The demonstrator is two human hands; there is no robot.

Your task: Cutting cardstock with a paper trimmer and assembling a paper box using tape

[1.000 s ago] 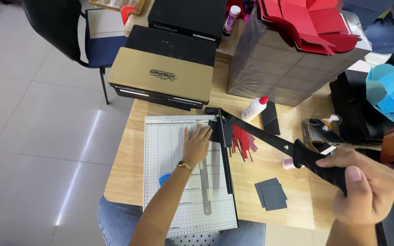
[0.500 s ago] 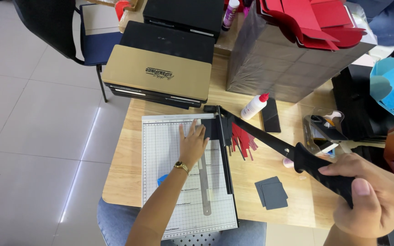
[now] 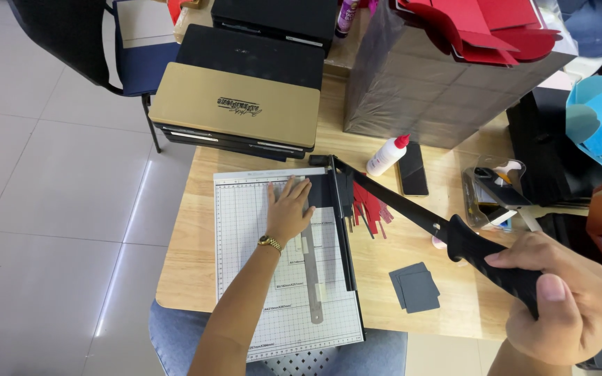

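One white gridded paper trimmer (image 3: 273, 278); left hand (image 3: 288, 209) flat, fingers apart, on one black card sheet (image 3: 320, 192). Right hand (image 3: 567, 299), grip clamped on raised black cutter-arm handle (image 3: 492, 261); two dark grey card squares (image 3: 414, 287) below-left.

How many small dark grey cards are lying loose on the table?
2 visible: dark grey cards overlapping on the wooden table, right of the paper cutter, below its raised blade arm. More may be hidden underneath.

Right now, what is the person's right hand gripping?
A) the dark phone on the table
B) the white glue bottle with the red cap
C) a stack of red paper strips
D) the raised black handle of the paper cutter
D: the right hand is wrapped around the black handle of the paper cutter, its arm lifted, while the left hand lies flat on the cutter's gridded board.
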